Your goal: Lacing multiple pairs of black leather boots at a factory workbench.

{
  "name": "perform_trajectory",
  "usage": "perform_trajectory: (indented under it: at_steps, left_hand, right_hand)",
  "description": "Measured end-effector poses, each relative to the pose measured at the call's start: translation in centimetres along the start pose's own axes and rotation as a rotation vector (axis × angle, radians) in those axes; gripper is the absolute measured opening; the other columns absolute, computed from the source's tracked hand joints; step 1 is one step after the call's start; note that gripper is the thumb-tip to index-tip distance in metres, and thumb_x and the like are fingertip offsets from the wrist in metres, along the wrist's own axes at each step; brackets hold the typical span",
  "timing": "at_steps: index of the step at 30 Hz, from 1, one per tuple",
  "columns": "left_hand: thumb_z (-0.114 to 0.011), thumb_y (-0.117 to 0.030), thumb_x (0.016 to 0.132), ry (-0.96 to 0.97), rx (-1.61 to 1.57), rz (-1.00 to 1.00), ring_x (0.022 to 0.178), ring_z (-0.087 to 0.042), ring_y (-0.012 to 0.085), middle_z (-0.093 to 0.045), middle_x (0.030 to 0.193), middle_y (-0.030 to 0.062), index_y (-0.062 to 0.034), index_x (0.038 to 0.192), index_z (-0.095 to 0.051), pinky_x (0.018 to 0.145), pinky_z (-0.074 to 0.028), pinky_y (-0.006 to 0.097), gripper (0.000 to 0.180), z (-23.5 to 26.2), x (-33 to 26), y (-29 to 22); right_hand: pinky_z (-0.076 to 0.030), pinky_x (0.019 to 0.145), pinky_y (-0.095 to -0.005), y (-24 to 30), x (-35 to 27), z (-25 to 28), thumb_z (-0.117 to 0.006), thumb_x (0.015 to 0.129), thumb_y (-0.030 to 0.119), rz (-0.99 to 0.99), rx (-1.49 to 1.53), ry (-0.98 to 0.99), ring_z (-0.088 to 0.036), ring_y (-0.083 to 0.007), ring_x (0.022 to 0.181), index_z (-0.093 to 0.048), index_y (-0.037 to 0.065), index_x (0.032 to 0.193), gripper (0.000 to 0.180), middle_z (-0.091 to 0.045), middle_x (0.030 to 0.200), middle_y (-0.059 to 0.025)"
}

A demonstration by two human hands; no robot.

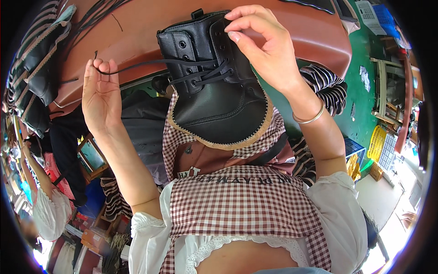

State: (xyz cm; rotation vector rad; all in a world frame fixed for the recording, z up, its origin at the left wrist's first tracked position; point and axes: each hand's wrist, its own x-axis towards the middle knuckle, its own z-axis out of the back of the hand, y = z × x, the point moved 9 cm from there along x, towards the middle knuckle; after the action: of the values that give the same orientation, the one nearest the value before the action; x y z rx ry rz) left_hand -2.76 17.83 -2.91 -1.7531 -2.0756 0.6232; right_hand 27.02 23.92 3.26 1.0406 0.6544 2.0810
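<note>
A black leather boot upper [214, 107] with a zigzag-stitched tan edge rests over my lap, against the table's near side. Its black lace [150, 63] is threaded through the lower eyelets and stretches out to the left. My left hand [102, 91] is raised, pinching the lace near its free end between thumb and fingers. At the boot's upper eyelets, my right hand [267, 43] has thumb and forefinger tips drawn together against the leather. Whatever lies between those tips is too small to make out.
The brown padded table [315, 27] curves across the far side, with loose black laces [93, 20] lying on it. More boot uppers [41, 68] are stacked at far left. Striped bundles [331, 89] and a yellow basket [377, 142] stand to the right. Another person's arm [41, 176] shows at left.
</note>
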Motion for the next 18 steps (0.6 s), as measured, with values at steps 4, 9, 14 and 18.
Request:
perform_trajectory:
  at_steps: [4, 9, 14, 18]
  left_hand:
    - [-0.054, -0.007, 0.095, -0.351, 0.282, -0.227, 0.105, -0.061, 0.0263, -0.062, 0.108, 0.0129, 0.0032, 0.109, -0.055, 0.101, -0.046, 0.044, 0.017, 4.6, -0.5, -4.6]
    - [-0.052, -0.01, 0.096, -0.356, 0.173, -0.3, 0.12, -0.053, 0.0303, -0.06, 0.113, 0.0136, 0.003, 0.109, -0.052, 0.109, -0.038, 0.048, 0.019, 2.3, -1.6, -5.5]
    - [-0.056, -0.007, 0.093, -0.215, 0.473, -0.21, 0.077, -0.056, 0.0133, -0.061, 0.091, 0.0062, -0.0023, 0.104, -0.057, 0.068, -0.047, 0.027, 0.013, -1.7, -2.1, -2.2]
    - [-0.065, -0.001, 0.085, -0.013, 1.362, -0.12, 0.071, -0.056, 0.0077, -0.065, 0.083, 0.002, -0.0003, 0.092, -0.067, 0.068, -0.045, 0.021, 0.007, -7.8, -3.1, 5.7]
  right_hand:
    - [-0.046, 0.088, -0.0306, -0.3, -0.3, 0.4, -0.064, 0.082, 0.002, -0.039, -0.012, 0.014, -0.057, -0.0192, 0.103, -0.066, 0.003, 0.09, 0.008, -0.062, 0.111, -0.0052]
    - [-0.046, 0.089, -0.0305, 1.8, 0.4, -0.4, -0.063, 0.083, 0.001, 0.046, -0.078, 0.029, -0.058, -0.0231, 0.101, -0.067, 0.004, 0.089, 0.009, -0.06, 0.115, -0.0059]
    - [-0.012, 0.11, -0.0615, 2.9, 0.7, -5.7, -0.061, 0.079, 0.002, -0.014, -0.102, 0.362, -0.004, -0.0461, 0.142, -0.064, 0.001, 0.086, 0.007, -0.022, 0.152, -0.017]
    - [-0.011, 0.111, -0.0612, 3.0, 0.9, -6.5, -0.064, 0.079, 0.009, -0.049, -0.192, 0.363, -0.006, -0.0469, 0.141, -0.063, 0.001, 0.081, 0.009, -0.019, 0.153, -0.0196]
